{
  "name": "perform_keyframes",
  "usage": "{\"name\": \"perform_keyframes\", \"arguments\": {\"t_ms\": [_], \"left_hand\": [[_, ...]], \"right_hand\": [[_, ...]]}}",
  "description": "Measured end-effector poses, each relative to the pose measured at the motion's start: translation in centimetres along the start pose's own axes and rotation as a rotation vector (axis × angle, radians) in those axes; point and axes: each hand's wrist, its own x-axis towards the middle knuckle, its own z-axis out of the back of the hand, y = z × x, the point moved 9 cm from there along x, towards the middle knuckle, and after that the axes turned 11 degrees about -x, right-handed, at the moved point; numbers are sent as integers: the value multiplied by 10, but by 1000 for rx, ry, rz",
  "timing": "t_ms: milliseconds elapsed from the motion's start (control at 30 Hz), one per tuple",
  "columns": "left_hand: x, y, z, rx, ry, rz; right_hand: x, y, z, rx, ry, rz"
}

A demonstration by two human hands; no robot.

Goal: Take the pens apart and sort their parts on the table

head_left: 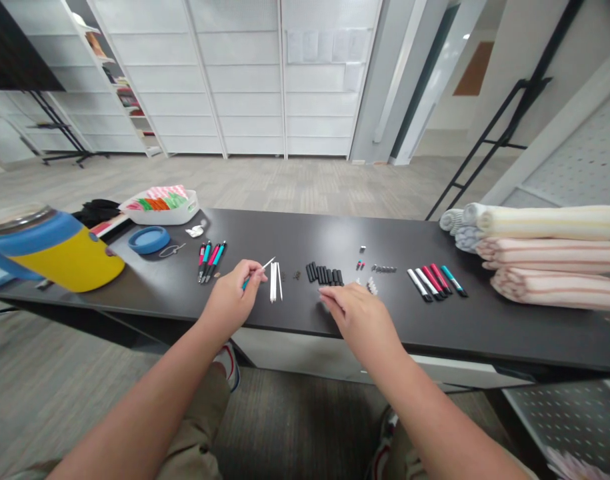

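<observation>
My left hand (237, 290) is closed in a pinch on a thin white pen refill (269, 263). A bit of teal, perhaps a pen barrel, shows under its fingers. Right beside it lie several white refills (273, 283) in a row. My right hand (359, 312) hovers at the near side of several short black tubes (325, 274), thumb and fingertips pressed together; anything between them is too small to make out. Tiny dark springs (297, 275) lie between the refills and the tubes. Beyond the right hand are small white pieces (372, 286) and grey metal parts (383, 269).
Assembled-looking red and teal pens (212, 261) lie left of my left hand. White, red and teal barrels (437, 283) lie on the right. Rolled cloths (555, 253) are stacked at the far right. A yellow-blue mug (69, 250), blue lid (149, 240) and white basket (159, 215) occupy the left.
</observation>
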Motion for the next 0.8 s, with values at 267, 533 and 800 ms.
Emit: {"name": "perform_keyframes", "arguments": {"t_ms": [267, 533, 800], "left_hand": [[2, -6, -23, 43, 102, -76], [5, -10, -41, 212, 175, -110], [6, -21, -49, 195, 189, -169]], "right_hand": [[33, 17, -25, -119, 9, 29], [46, 16, -48, -219, 101, 37], [45, 16, -45, -143, 72, 36]]}}
